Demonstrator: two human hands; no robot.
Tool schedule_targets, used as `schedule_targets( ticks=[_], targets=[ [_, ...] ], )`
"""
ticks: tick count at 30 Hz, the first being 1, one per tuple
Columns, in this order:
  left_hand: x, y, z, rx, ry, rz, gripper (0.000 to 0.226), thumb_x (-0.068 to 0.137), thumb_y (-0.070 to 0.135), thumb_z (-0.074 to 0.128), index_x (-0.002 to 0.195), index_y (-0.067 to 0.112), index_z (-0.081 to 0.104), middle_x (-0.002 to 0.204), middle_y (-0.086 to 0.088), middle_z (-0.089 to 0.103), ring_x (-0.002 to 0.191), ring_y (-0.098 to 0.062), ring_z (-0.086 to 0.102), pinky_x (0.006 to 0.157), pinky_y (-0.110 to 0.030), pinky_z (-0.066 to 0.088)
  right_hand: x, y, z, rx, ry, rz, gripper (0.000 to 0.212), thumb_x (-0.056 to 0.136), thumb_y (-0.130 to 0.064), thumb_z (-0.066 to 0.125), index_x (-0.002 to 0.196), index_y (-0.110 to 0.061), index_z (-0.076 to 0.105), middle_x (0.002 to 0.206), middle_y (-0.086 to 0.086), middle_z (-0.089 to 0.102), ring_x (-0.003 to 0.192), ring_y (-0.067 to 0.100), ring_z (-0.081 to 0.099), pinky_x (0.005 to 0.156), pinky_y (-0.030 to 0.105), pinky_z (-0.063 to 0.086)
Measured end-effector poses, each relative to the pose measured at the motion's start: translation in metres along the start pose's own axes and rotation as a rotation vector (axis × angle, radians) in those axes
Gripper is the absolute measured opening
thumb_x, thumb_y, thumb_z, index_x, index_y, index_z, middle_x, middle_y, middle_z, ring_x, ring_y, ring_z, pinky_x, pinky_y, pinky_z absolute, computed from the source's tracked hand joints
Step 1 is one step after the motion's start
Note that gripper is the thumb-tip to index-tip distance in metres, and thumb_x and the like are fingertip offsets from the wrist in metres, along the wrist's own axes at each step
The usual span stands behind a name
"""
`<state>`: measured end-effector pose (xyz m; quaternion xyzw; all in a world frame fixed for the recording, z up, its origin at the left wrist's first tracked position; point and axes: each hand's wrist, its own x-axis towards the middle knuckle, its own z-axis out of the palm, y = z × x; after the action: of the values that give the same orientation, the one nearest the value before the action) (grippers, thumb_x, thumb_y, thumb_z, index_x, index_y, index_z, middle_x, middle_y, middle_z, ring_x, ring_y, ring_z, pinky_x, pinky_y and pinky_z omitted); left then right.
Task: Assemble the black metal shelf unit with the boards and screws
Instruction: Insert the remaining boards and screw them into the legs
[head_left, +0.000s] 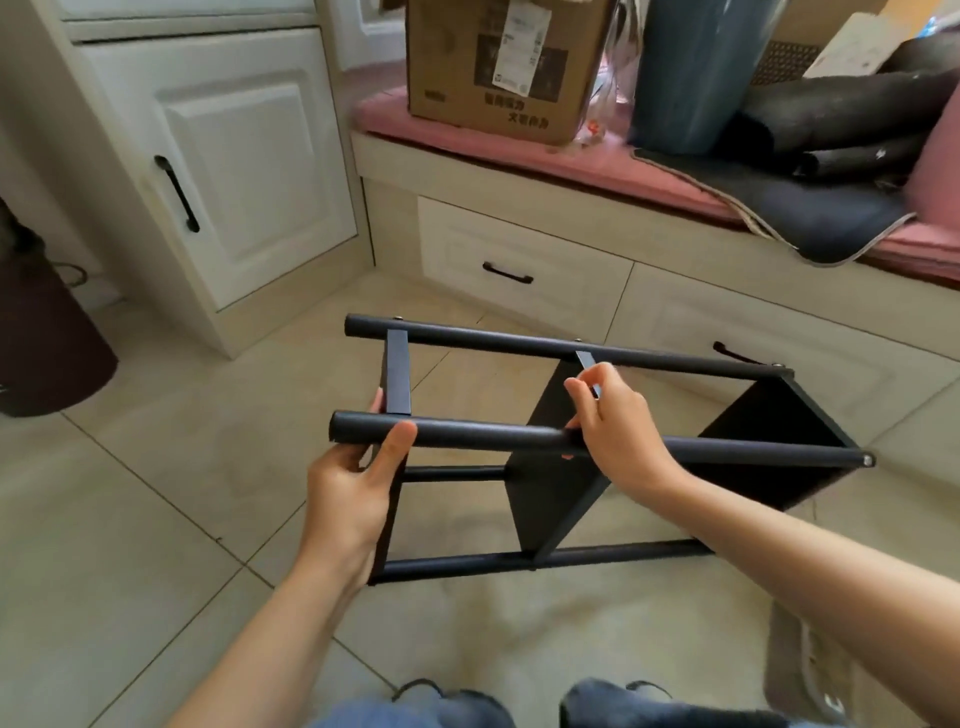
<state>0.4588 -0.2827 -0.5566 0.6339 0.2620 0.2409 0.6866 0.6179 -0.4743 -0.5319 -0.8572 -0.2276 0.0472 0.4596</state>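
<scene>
Shelf unit lies on its side on the floor, mostly built: four tubes joined, screw heads visible along the far tube, boards seated at the middle and right end. The left end shows only a flat crossbar, so a board may be missing there; I cannot tell. Left hand grips the near tube by that end; right hand pinches the middle board's top edge, likely checking fit.
</scene>
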Motion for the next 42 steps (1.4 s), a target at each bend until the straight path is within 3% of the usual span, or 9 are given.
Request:
schedule_targets(
  ticks=[4, 13, 18, 23, 26, 29, 33, 37, 42],
  targets=[
    [0.000, -0.042, 0.006, -0.023, -0.014, -0.057, 0.071, 0.065, 0.065, 0.072, 0.127, 0.031, 0.066, 0.108, 0.013, 0.076, 0.106, -0.003, 0.067, 0.090, -0.020, 0.044, 0.001, 0.027, 0.005, -0.086, -0.005, 0.026, 0.008, 0.104, -0.031, 0.044, 0.098, -0.027, 0.048, 0.074, 0.000, 0.064, 0.068, 0.009, 0.065, 0.056, 0.017, 0.048],
    [-0.006, -0.092, 0.011, -0.052, -0.047, -0.184, 0.113, 0.047, 0.079, 0.083, 0.136, 0.013, 0.061, 0.112, 0.007, 0.076, 0.111, -0.007, 0.067, 0.098, -0.025, 0.045, -0.008, 0.069, 0.007, -0.172, -0.055, 0.032, 0.012, 0.102, -0.035, 0.042, 0.101, -0.024, 0.048, 0.076, 0.002, 0.064, 0.073, 0.017, 0.065, 0.067, 0.031, 0.055],
    [-0.013, -0.102, 0.005, -0.046, -0.135, -0.227, 0.101, 0.055, 0.071, 0.086, 0.142, 0.030, 0.055, 0.127, 0.011, 0.069, 0.123, -0.004, 0.060, 0.108, -0.027, 0.037, -0.017, 0.077, 0.011, -0.195, -0.080, 0.001, 0.008, 0.101, -0.034, 0.044, 0.099, -0.026, 0.046, 0.074, -0.002, 0.064, 0.069, 0.010, 0.064, 0.059, 0.017, 0.048],
    [-0.012, -0.102, -0.004, -0.058, -0.159, -0.224, 0.079, 0.061, 0.053, 0.091, 0.132, 0.034, 0.062, 0.128, 0.010, 0.069, 0.123, -0.006, 0.061, 0.108, -0.032, 0.041, -0.020, 0.078, 0.012, -0.212, -0.037, -0.009, 0.012, 0.101, -0.034, 0.044, 0.099, -0.024, 0.048, 0.072, -0.001, 0.064, 0.067, 0.013, 0.065, 0.062, 0.029, 0.054],
    [-0.011, -0.091, -0.009, -0.030, -0.136, -0.221, 0.094, 0.057, 0.064, 0.088, 0.139, 0.032, 0.053, 0.132, 0.016, 0.065, 0.126, -0.007, 0.059, 0.110, -0.036, 0.043, -0.022, 0.075, 0.014, -0.247, -0.024, -0.017, 0.017, 0.100, -0.037, 0.042, 0.099, -0.021, 0.049, 0.071, 0.000, 0.064, 0.067, 0.017, 0.064, 0.065, 0.039, 0.057],
    [-0.005, -0.069, -0.009, 0.119, 0.006, -0.165, 0.103, 0.065, 0.086, 0.063, 0.147, 0.027, 0.046, 0.136, 0.017, 0.060, 0.126, -0.008, 0.059, 0.106, -0.028, 0.043, -0.024, 0.072, 0.017, -0.316, -0.021, -0.032, 0.025, 0.099, -0.041, 0.038, 0.101, -0.019, 0.050, 0.069, -0.001, 0.063, 0.070, 0.022, 0.062, 0.067, 0.044, 0.055],
    [0.013, -0.041, -0.002, 0.444, 0.272, 0.097, 0.059, 0.093, 0.060, 0.046, 0.139, 0.024, 0.055, 0.120, 0.021, 0.061, 0.114, 0.002, 0.058, 0.090, -0.004, 0.038, -0.026, 0.065, 0.021, -0.459, 0.021, -0.108, 0.044, 0.095, -0.049, 0.026, 0.100, -0.014, 0.053, 0.063, -0.002, 0.059, 0.063, 0.026, 0.056, 0.071, 0.036, 0.045],
    [0.034, -0.023, 0.023, 0.804, 0.217, 0.350, 0.042, 0.101, 0.031, 0.047, 0.136, 0.010, 0.058, 0.138, -0.001, 0.058, 0.131, -0.017, 0.047, 0.109, -0.022, 0.032, -0.021, 0.057, 0.028, -0.560, 0.033, -0.163, 0.034, 0.101, -0.040, 0.030, 0.097, -0.014, 0.052, 0.062, -0.004, 0.058, 0.054, 0.021, 0.054, 0.079, 0.042, 0.045],
    [0.060, -0.021, 0.041, 1.087, 0.122, 0.305, 0.043, 0.106, 0.029, 0.040, 0.142, 0.010, 0.054, 0.150, -0.004, 0.051, 0.144, -0.021, 0.038, 0.124, -0.038, 0.017, -0.017, 0.036, 0.056, -0.531, 0.070, -0.318, 0.030, 0.101, -0.034, 0.037, 0.092, -0.014, 0.058, 0.071, -0.003, 0.058, 0.064, 0.020, 0.051, 0.078, 0.040, 0.043]
  ],
)
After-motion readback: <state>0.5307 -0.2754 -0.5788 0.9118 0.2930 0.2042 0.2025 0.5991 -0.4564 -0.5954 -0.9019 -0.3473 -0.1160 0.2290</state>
